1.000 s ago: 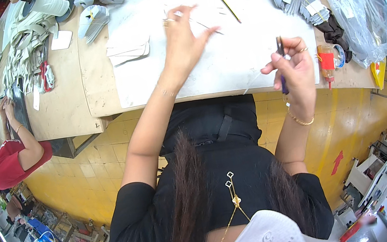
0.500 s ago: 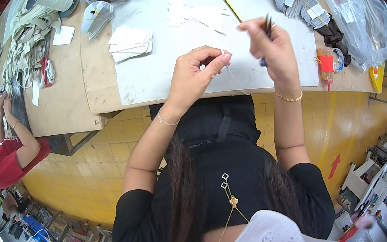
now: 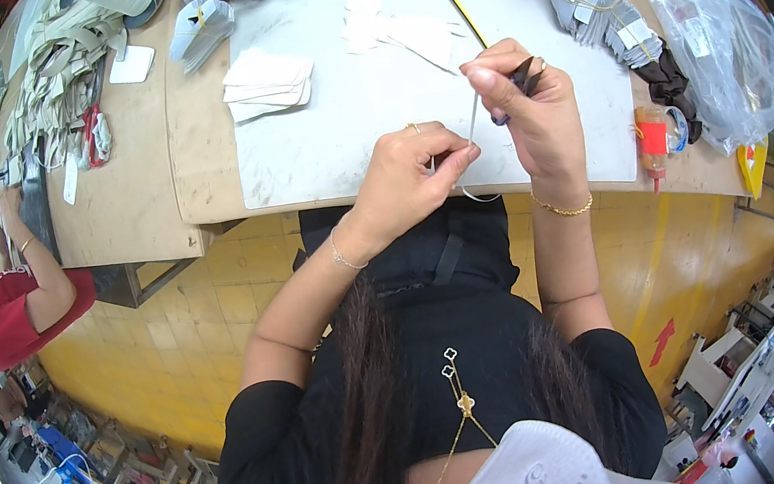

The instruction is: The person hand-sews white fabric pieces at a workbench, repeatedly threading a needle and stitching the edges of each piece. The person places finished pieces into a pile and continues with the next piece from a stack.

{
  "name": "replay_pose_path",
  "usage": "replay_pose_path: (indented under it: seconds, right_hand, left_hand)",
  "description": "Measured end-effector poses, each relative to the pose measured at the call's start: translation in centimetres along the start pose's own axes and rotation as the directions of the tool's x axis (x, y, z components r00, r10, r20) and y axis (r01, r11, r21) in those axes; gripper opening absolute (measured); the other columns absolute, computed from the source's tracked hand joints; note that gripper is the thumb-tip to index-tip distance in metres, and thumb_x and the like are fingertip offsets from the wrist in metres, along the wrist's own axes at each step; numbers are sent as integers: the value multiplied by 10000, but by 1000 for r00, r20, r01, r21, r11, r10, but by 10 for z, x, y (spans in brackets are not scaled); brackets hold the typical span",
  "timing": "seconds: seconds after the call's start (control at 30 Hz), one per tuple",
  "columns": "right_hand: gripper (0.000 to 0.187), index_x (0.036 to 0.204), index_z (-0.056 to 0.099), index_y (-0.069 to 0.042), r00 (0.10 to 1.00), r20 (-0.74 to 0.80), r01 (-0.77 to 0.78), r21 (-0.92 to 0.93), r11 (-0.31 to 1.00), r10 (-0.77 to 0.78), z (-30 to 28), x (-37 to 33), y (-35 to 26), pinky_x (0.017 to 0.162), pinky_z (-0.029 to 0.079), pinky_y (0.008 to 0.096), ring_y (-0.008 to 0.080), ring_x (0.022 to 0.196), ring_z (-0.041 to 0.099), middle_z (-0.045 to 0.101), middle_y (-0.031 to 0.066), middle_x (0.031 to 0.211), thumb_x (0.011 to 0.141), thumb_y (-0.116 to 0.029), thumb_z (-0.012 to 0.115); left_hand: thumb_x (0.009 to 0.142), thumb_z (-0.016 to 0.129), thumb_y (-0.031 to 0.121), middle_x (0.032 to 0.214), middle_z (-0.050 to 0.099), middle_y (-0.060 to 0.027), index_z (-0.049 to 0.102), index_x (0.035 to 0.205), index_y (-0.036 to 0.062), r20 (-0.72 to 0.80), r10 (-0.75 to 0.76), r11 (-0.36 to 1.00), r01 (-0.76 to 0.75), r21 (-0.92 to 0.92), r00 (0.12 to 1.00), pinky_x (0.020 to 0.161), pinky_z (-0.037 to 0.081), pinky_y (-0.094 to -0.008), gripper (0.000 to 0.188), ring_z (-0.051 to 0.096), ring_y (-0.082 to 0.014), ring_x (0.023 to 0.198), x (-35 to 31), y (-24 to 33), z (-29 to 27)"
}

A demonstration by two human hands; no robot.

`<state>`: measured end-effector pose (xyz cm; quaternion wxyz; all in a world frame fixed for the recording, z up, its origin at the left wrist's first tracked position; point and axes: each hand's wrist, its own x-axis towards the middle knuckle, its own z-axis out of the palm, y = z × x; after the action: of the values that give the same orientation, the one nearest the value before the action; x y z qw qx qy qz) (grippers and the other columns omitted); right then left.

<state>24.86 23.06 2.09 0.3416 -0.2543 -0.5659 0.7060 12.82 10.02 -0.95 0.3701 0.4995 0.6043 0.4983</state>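
My left hand (image 3: 416, 171) is closed in a pinch on a thin white strip (image 3: 474, 117) just beyond the table's near edge. The strip stretches up toward my right hand (image 3: 534, 112), and its loose tail curls below the left fingertips. Dark thread snips (image 3: 523, 76) are held in my right hand, their points sticking out past the fingers. Thumb and forefinger of that hand are at the strip's upper end. Beyond the hands lie a fanned stack of white fabric pieces (image 3: 269, 83) and looser white pieces (image 3: 416, 40) on the white work sheet (image 3: 324, 161).
A yellow tape measure (image 3: 459, 7) lies across the sheet. To the right are grey bundled pieces (image 3: 605, 17), a red-labelled bottle (image 3: 654, 139) and clear plastic bags (image 3: 716, 48). Pale strips (image 3: 63, 80) heap at the left. A person in a red shirt (image 3: 18, 311) works there.
My right hand has come down and left, its fingers now at the strip's upper end. My left hand has dropped slightly and moved right, and the strip is now drawn straight between them.
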Motion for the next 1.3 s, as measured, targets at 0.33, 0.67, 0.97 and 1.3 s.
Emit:
replay_pose_path:
  seconds: [0.33, 0.67, 0.97, 1.3]
  right_hand:
    - [149, 996, 772, -15, 970, 82, -180, -391, 903, 229, -30, -23, -8, 691, 418, 208, 55, 812, 538, 700, 11, 1009, 954, -156, 752]
    - [104, 1000, 756, 28, 990, -123, 41, -212, 976, -68, -70, -35, -24, 538, 389, 201, 78, 615, 549, 733, 119, 876, 902, 19, 727]
    - [328, 1077, 663, 31, 746, -429, 438, -260, 861, -509, -209, -123, -121, 565, 334, 253, 89, 665, 493, 617, 33, 876, 973, -271, 738]
    - [139, 968, 681, -4, 407, -512, 293, -711, 639, -757, -167, -135, -150, 570, 435, 232, 105, 658, 545, 673, 68, 908, 976, -137, 720]
  left_hand:
    - [924, 762, 105, 785, 699, -75, 771, 948, -10, -106, -32, 995, 22, -93, 994, 612, 473, -289, 118, 588, -124, 664, 1, 0, 7]
    - [901, 774, 184, 1066, 711, -152, 765, 1118, 51, -505, 187, 773, 191, 605, 842, 854, 535, -372, 255, 683, -305, 930, 23, -53, -102]
    - [866, 787, 218, 1104, 675, -182, 696, 1107, 2, -533, 59, 517, 431, 740, 844, 935, 495, -455, 336, 630, -382, 1054, 23, -86, -154]
    - [917, 762, 201, 875, 697, -121, 593, 899, 32, -432, -114, 919, 260, 297, 895, 757, 494, -389, 240, 653, -280, 821, -6, -29, -94]
